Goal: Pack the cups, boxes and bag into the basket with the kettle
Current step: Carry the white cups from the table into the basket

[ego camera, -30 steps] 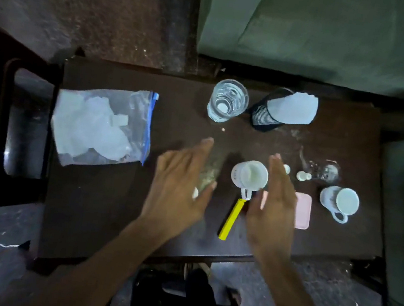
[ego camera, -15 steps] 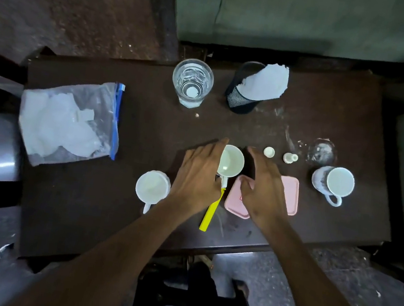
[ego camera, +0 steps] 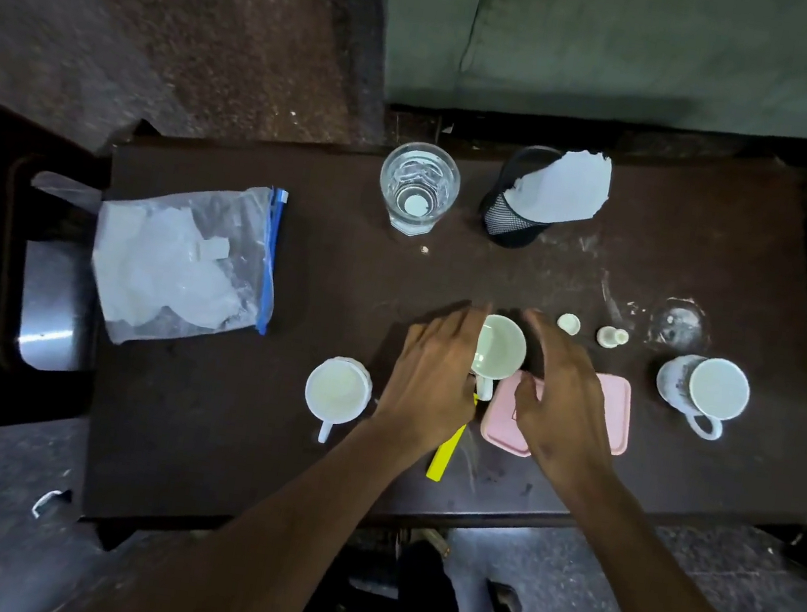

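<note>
The middle cup [ego camera: 500, 348] stands upright on the table [ego camera: 268, 442], just behind the pink box [ego camera: 609, 412]. The left hand [ego camera: 433, 377] and right hand [ego camera: 560, 411] flank it, fingers loosely spread, gripping nothing. A hurried grab could tip it onto the yellow stick [ego camera: 443, 454] beside its handle.

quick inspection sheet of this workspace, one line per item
surface: dark table, smudged and scratched
job's things: three white cups, left, middle, right; pink box; zip bag; no basket or kettle seen
clutter: glass of water, mesh holder with paper, yellow stick, two small white pieces
hands: left hand and right hand flank the middle cup, open
cables: nothing seen
surroundings: green sofa, speckled floor
</note>
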Available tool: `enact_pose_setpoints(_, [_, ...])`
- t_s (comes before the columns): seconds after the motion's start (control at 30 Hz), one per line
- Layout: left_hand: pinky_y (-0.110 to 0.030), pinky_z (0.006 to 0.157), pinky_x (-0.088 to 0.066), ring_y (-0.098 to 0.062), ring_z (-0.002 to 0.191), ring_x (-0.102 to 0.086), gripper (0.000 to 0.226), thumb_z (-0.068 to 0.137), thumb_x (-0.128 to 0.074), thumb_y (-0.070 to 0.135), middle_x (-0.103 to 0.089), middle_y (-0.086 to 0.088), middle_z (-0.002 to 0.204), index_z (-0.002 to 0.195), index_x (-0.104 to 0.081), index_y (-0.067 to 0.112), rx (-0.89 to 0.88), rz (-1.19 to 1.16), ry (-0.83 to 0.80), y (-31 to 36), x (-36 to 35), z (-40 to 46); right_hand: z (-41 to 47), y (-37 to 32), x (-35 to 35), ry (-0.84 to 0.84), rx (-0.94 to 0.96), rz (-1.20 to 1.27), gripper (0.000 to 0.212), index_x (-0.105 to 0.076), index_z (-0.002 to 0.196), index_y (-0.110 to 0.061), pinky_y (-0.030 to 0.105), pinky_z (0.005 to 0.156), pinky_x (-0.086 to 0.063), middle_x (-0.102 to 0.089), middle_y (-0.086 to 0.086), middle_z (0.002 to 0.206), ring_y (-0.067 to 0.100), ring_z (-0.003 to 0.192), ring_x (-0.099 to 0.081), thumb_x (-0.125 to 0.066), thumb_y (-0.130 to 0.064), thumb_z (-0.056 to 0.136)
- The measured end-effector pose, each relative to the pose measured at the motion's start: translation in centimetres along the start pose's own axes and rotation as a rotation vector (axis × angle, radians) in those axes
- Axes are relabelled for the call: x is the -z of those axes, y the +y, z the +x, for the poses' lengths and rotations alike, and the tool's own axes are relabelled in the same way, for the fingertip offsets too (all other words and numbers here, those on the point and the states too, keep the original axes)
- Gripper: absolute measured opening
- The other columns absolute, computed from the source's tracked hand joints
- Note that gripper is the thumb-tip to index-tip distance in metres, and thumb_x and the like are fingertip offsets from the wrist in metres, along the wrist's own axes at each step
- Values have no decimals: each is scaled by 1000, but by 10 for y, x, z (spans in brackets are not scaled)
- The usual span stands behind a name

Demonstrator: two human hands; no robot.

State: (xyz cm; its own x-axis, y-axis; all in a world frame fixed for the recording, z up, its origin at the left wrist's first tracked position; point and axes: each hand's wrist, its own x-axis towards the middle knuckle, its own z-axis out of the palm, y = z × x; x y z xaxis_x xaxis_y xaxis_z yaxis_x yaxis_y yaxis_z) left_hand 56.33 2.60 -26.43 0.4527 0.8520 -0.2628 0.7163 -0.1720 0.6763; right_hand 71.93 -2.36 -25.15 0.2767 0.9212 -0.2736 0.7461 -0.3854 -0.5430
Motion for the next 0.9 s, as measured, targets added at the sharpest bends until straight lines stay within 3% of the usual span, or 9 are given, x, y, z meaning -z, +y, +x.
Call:
enact_pose_setpoints(0.2, [-34,118,-32,-21,145,-47,87,75,-64,10,-54,-4,156,159,-42,13,-8,-63,95,-10,45,-23,5,-25,6,148,82,14,81,-50,153,-11,35,112,-36,-59,17,146,35,133,-52,-58,19,79])
enact_pose_setpoints(0.33, [-31,116,-37,-14,135,-50,82,80,-68,0,-60,0,148,156,-46,19,58,-85,271,-45,85,-41,2,-56,2,148,193,49,75,-50,153,-17,13,108,-28,-59,12,144,23,128,-51,-60,14,86])
enact_pose_setpoints(0.4, [-37,118,-41,-12,134,-50,76,87,-68,1,-60,3,149,156,-47,26,133,-91,325,-73,104,-49,1,-74,-5,130,243,74,73,-51,152,-17,3,111,-22,-58,8,147,18,131,-49,-61,13,87])
enact_pose_setpoints(0.53, [-54,113,-50,-22,142,-53,73,86,-67,0,-58,-1,154,153,-50,22,232,-72,404,-133,134,-64,-1,-104,-26,60,296,111,69,-51,152,-12,18,121,-29,-55,4,152,20,141,-50,-57,13,87])
enact_pose_setpoints(0.6, [-45,122,-39,-21,148,-44,79,87,-69,-1,-51,-3,160,158,-42,20,212,59,387,-159,143,-73,-5,-117,-38,20,325,102,68,-50,152,-11,29,122,-35,-54,3,154,20,142,-49,-56,12,88])
enact_pose_setpoints(0.67, [-32,121,-26,-21,151,-39,87,87,-71,-2,-42,-5,166,162,-33,19,191,192,337,-178,148,-80,-10,-128,-49,-13,363,72,68,-49,153,-12,33,122,-37,-52,1,156,18,143,-48,-56,10,89])
enact_pose_setpoints(0.8, [-51,122,-28,-30,158,-30,88,88,-72,7,-23,-12,175,165,-29,11,211,381,139,-199,154,-88,-20,-146,-64,-58,391,49,65,-49,153,-16,18,122,-29,-51,-4,157,11,144,-46,-55,3,92])
enact_pose_setpoints(0.9, [-53,125,-24,-27,165,-11,85,95,-67,18,-8,-10,178,167,-22,11,219,470,11,-202,154,-91,-28,-155,-71,-84,418,19,63,-50,152,-15,6,118,-18,-52,-4,156,12,143,-47,-57,1,91])
